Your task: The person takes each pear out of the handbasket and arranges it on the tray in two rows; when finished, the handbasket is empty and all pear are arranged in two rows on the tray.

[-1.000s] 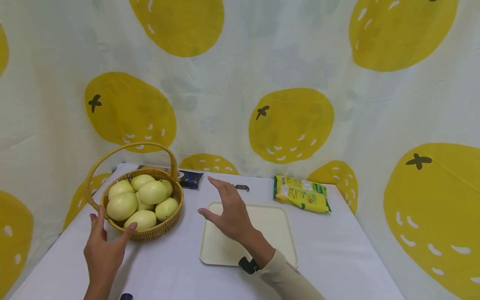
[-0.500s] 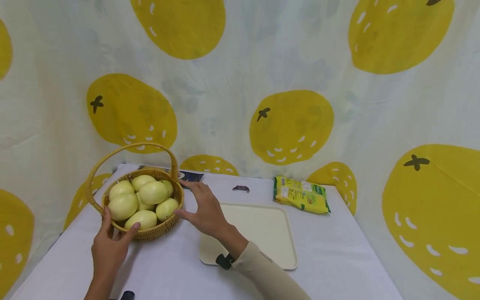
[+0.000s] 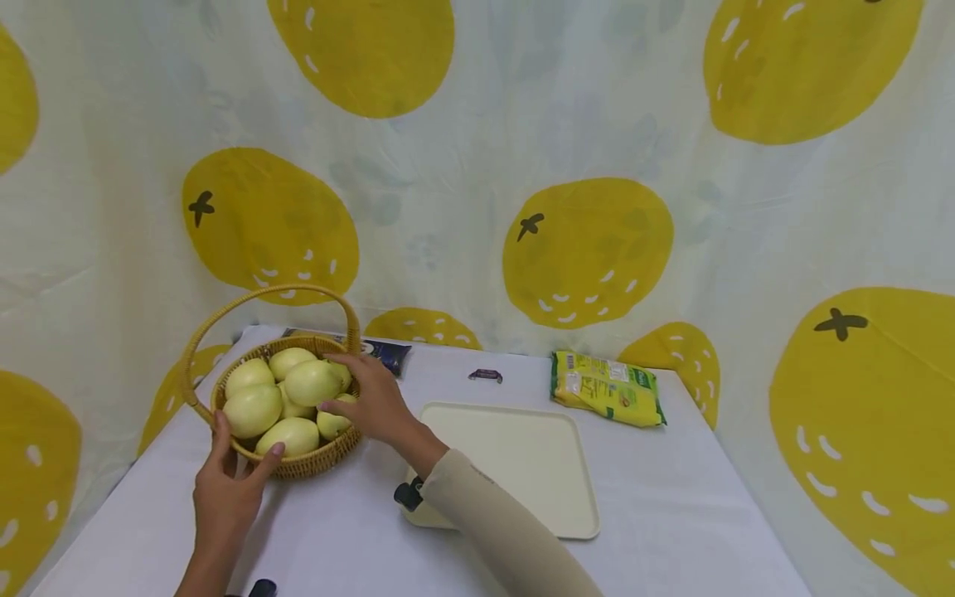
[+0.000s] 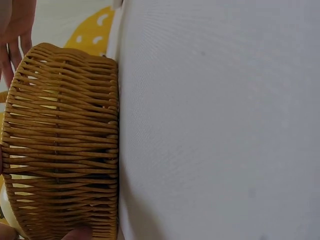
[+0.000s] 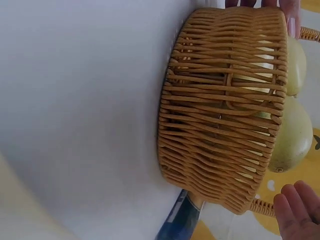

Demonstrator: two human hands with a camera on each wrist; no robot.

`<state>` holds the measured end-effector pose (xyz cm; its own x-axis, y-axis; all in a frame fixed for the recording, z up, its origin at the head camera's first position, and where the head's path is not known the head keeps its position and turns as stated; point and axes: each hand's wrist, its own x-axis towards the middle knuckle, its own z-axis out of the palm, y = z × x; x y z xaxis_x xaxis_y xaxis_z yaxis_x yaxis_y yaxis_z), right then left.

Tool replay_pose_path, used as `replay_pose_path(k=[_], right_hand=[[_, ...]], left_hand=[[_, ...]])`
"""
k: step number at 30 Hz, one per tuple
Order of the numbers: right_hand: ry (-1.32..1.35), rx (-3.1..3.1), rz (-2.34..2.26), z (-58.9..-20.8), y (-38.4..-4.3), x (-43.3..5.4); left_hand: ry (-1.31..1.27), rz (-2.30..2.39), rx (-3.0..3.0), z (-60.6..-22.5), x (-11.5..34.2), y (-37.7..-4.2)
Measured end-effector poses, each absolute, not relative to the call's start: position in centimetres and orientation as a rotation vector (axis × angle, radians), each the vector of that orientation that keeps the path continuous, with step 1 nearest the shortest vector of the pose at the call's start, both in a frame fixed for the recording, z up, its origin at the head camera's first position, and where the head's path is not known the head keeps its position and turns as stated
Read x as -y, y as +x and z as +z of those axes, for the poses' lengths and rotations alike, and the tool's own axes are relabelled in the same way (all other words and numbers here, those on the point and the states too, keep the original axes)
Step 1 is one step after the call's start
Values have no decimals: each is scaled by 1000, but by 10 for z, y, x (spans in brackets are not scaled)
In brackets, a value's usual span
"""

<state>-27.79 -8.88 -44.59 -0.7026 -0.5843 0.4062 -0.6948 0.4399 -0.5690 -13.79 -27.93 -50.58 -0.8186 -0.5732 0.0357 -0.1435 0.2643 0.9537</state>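
Observation:
A wicker basket [image 3: 321,458] with a tall arched handle stands at the left of the white table, holding several smooth, pale yellow-green oval fruits [image 3: 312,382]. My left hand [image 3: 227,493] holds the basket's near left rim, thumb at the front and fingers on the outer side. Over the right rim reaches my right hand [image 3: 375,396], its thumb and fingers apart around the right-hand fruits. In the right wrist view the fingers of the right hand [image 5: 297,210] are extended beside the handle base, with a gap to the nearest fruit [image 5: 292,135].
Right of the basket lies a cream tray [image 3: 522,464], partly under my right forearm. Behind it are a small dark wrapped candy [image 3: 486,376] and a yellow-green packet [image 3: 608,390]. A dark blue packet [image 3: 390,355] lies behind the basket. A lemon-print curtain [image 3: 448,249] hangs at the back.
My right hand has moved left from above the tray to over the basket's fruits. My left hand has come slightly right and closed in on the rim. The basket stays in place.

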Motion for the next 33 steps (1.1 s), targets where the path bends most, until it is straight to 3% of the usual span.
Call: replay_pose_path(k=[17, 33], right_hand=[[1070, 2703, 926, -443, -293, 124], [1097, 2518, 1196, -447, -291, 96]], left_hand=[[667, -1573, 2181, -509, 279, -140], [655, -1554, 2199, -505, 279, -137]])
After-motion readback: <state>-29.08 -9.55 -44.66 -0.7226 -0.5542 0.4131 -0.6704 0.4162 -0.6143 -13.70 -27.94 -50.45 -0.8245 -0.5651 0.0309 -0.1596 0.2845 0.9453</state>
